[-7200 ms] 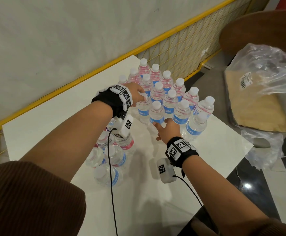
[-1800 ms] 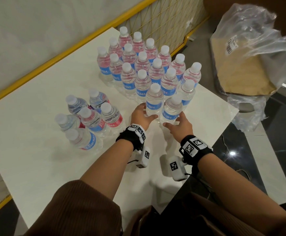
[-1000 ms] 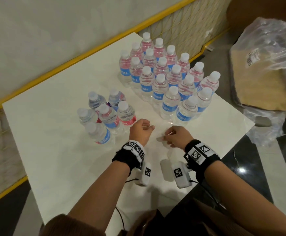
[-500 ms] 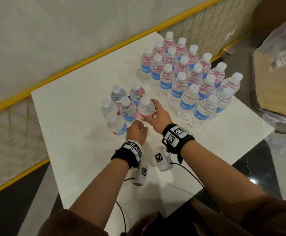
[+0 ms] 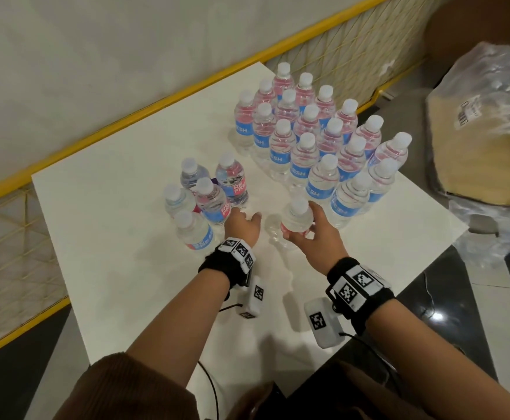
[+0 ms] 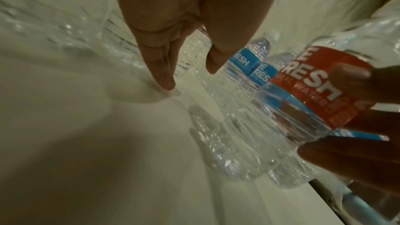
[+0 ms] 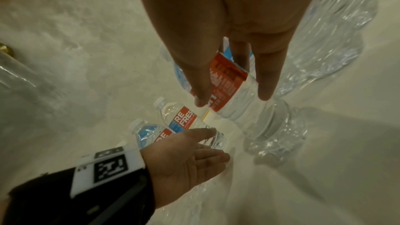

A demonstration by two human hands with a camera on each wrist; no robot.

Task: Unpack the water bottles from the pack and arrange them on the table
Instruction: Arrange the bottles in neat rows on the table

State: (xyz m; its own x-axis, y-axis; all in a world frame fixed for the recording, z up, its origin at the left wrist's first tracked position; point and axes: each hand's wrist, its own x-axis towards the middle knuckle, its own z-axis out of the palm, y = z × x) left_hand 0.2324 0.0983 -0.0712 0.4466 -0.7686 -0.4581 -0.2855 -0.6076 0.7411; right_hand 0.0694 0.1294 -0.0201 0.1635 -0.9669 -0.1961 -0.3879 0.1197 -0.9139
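I see one clear water bottle (image 5: pixel 296 218) with a white cap and red label, tilted and lifted off the white table (image 5: pixel 120 237). At its ten o'clock five more bottles (image 5: pixel 205 201) stand upright in a loose cluster. At one o'clock a large block of bottles (image 5: pixel 317 140) stands upright in tight rows, blue-and-red labels showing.

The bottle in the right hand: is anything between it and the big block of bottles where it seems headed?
Nothing visible. The held bottle in the right hand hangs beside the block's near corner, with only bare table there.
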